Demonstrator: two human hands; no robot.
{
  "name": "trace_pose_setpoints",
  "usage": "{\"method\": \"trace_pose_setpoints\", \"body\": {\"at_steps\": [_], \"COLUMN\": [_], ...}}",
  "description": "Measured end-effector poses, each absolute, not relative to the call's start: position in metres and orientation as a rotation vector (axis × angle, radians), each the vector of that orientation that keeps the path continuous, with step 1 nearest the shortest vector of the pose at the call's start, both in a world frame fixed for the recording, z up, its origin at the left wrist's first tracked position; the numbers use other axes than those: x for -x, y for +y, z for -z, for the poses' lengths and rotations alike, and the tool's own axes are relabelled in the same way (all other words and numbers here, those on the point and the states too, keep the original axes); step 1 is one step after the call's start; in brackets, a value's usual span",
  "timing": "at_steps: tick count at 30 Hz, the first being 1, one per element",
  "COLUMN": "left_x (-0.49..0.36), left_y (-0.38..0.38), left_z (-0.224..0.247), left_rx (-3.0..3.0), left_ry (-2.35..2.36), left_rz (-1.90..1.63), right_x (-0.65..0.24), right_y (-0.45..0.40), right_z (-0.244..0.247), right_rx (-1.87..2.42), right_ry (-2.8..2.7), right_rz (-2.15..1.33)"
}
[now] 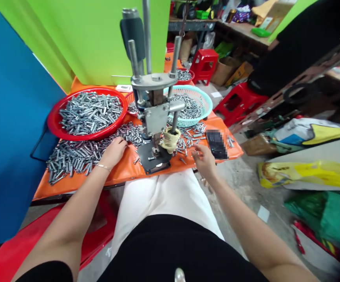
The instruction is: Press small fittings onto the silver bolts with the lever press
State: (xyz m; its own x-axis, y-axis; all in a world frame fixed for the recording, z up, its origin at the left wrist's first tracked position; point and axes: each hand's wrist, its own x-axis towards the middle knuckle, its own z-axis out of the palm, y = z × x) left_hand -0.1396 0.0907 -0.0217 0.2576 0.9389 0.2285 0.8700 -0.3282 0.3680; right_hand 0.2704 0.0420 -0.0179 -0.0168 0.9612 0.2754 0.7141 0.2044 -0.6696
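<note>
My left hand (115, 152) rests at the right edge of a loose pile of small metal bolt-like parts (77, 156). Its fingers are bent and close together, and their tips are hard to see. On the right, my right hand (204, 159) is beside scattered metal parts (189, 140), thumb and forefinger curled towards each other. Whatever lies between them is too small to make out. A hand press (156, 113) stands between the hands, its lever end wrapped in pale cloth (170, 140). One small metal part (151, 158) lies on the press's dark base plate (146, 154).
A red basin (120, 121) heaped with metal parts stands at the back left. Behind the press are a light-blue basket (207, 102) and a smaller red one. A phone (217, 144) lies near the right edge of the orange tabletop (48, 190). Red stools (205, 62) stand beyond.
</note>
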Motion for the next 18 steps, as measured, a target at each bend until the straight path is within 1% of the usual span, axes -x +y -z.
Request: {"method": "trace_pose_setpoints", "body": {"at_steps": [3,6,10,13,18], "left_x": [0.139,0.136,0.136,0.141,0.147], "left_y": [0.087,0.083,0.079,0.076,0.072], "left_z": [0.024,0.025,0.028,0.031,0.031], "left_rx": [-2.321,-2.264,-2.11,-2.019,-2.028], "left_ry": [1.781,1.953,2.075,2.065,2.022], "left_rz": [-0.611,-0.602,-0.738,-0.832,-0.826], "right_x": [-0.281,-0.27,-0.253,-0.253,-0.27], "right_y": [0.041,0.044,0.05,0.051,0.044], "right_z": [0.02,0.022,0.028,0.029,0.02], "right_rx": [1.621,1.664,1.767,1.803,1.779], "right_ry": [-1.888,-1.988,-1.999,-1.976,-1.944], "right_rz": [-0.419,-0.411,-0.362,-0.314,-0.208]}}
